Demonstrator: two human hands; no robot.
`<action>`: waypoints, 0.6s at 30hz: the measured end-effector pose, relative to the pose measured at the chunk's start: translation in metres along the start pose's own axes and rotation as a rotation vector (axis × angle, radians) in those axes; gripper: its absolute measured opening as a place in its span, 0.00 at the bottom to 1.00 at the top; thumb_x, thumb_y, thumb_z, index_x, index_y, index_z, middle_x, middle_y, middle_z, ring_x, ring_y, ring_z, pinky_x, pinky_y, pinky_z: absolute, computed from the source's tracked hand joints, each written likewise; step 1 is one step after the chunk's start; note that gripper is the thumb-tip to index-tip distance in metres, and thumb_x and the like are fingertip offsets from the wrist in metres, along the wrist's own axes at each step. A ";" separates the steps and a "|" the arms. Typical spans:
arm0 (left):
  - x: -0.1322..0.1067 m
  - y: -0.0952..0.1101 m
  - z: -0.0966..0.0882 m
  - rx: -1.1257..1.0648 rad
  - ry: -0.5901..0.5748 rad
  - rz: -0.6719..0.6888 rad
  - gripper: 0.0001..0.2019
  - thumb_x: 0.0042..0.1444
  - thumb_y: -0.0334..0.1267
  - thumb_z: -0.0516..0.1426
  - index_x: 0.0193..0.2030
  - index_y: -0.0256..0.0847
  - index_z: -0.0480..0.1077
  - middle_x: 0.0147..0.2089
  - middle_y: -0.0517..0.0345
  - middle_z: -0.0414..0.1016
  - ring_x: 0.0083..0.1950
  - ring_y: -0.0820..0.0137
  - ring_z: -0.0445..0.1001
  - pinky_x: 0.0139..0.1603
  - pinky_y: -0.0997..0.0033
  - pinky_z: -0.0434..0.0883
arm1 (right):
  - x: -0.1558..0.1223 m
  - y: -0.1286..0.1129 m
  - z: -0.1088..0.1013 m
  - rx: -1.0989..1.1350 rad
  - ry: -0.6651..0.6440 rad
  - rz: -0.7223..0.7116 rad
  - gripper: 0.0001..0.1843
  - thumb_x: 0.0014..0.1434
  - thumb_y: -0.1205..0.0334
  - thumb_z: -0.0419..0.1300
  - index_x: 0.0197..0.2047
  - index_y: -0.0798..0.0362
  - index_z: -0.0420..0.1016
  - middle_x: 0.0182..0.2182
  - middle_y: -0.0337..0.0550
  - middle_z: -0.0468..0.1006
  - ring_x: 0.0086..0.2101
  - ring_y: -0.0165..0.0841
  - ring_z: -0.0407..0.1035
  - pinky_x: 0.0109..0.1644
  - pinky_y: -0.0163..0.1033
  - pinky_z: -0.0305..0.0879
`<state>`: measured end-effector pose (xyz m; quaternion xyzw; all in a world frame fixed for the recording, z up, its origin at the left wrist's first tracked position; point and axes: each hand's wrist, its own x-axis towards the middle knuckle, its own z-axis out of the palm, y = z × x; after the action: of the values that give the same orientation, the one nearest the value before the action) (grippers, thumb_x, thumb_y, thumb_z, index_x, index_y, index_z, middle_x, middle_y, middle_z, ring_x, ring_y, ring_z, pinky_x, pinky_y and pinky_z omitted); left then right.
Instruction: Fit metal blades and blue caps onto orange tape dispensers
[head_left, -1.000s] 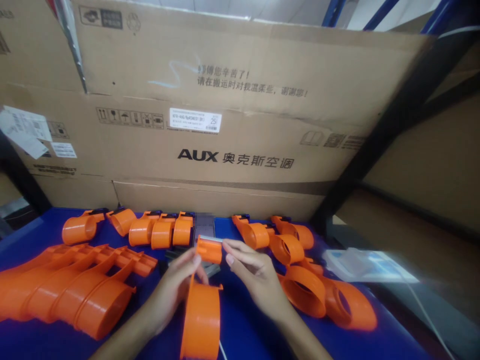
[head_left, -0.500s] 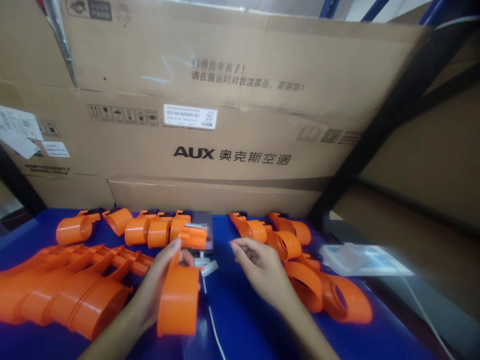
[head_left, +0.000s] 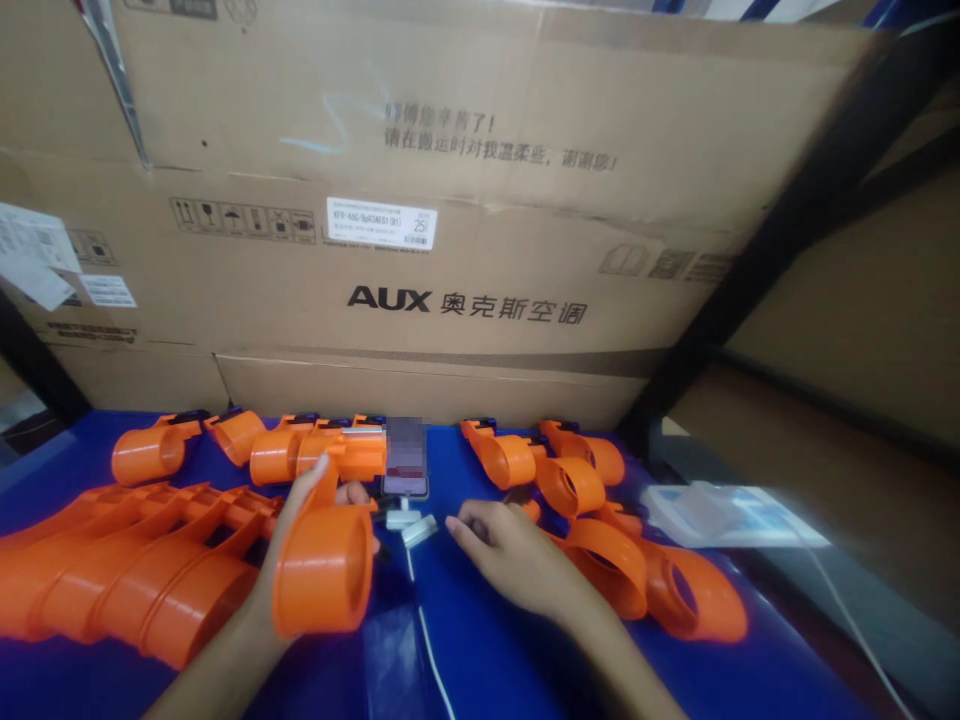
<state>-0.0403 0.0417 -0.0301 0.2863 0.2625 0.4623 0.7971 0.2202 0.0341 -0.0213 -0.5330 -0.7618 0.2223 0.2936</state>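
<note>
My left hand (head_left: 289, 515) is closed round the neck of an orange plastic part (head_left: 322, 575), whose wide ring hangs toward me. The part's upper block, topped by a pale metallic strip, points right, level with the phone (head_left: 406, 470). My right hand (head_left: 510, 560) hovers over the blue table with its fingers curled in. Whether anything sits between those fingers is hidden. Two small pale blocks (head_left: 418, 531) lie just left of its fingertips, at the end of a white cable (head_left: 433, 655).
Nested orange parts (head_left: 150, 580) lie at left. More orange ring parts with black pieces stand along the back (head_left: 148, 455) and at right (head_left: 694, 595). Behind the blue table (head_left: 495, 660) rises a cardboard sheet (head_left: 480, 230). A white-and-blue packet (head_left: 750, 515) rests beyond the right edge.
My left hand has shifted left and slightly away from me with the orange part, uncovering more of the phone. My right hand has turned a little, its fingers more curled.
</note>
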 end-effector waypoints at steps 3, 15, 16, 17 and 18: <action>-0.001 0.000 0.004 -0.008 0.026 -0.006 0.25 0.58 0.62 0.58 0.30 0.38 0.72 0.20 0.56 0.77 0.20 0.66 0.77 0.19 0.74 0.68 | 0.003 -0.012 0.009 0.092 -0.017 -0.098 0.16 0.68 0.55 0.57 0.30 0.50 0.76 0.23 0.36 0.75 0.24 0.31 0.66 0.27 0.33 0.57; -0.006 -0.025 0.024 0.032 0.114 0.072 0.25 0.57 0.60 0.60 0.26 0.37 0.72 0.17 0.62 0.67 0.18 0.74 0.65 0.20 0.76 0.61 | 0.012 -0.039 0.059 -0.213 -0.109 -0.011 0.07 0.59 0.55 0.66 0.37 0.48 0.82 0.40 0.45 0.80 0.43 0.40 0.70 0.40 0.39 0.62; -0.006 -0.027 0.023 0.065 0.115 0.081 0.25 0.57 0.60 0.60 0.26 0.37 0.72 0.17 0.61 0.67 0.18 0.74 0.65 0.20 0.76 0.60 | 0.012 -0.040 0.061 -0.227 -0.111 -0.006 0.07 0.58 0.55 0.67 0.37 0.48 0.82 0.40 0.46 0.80 0.43 0.40 0.70 0.40 0.39 0.62; -0.005 -0.028 0.022 0.098 0.115 0.091 0.25 0.57 0.61 0.59 0.26 0.37 0.73 0.17 0.61 0.67 0.18 0.73 0.65 0.20 0.75 0.60 | 0.012 -0.039 0.062 -0.234 -0.110 -0.002 0.06 0.58 0.56 0.67 0.37 0.49 0.82 0.40 0.46 0.80 0.43 0.41 0.70 0.40 0.39 0.62; -0.003 -0.029 0.020 0.127 0.116 0.100 0.25 0.58 0.60 0.59 0.26 0.37 0.73 0.17 0.60 0.68 0.18 0.73 0.66 0.20 0.75 0.60 | 0.011 -0.039 0.063 -0.236 -0.109 0.001 0.06 0.57 0.58 0.67 0.37 0.49 0.82 0.39 0.46 0.80 0.43 0.41 0.70 0.40 0.40 0.62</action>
<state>-0.0106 0.0227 -0.0356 0.3218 0.3224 0.4998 0.7366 0.1474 0.0302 -0.0391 -0.5515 -0.7971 0.1597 0.1870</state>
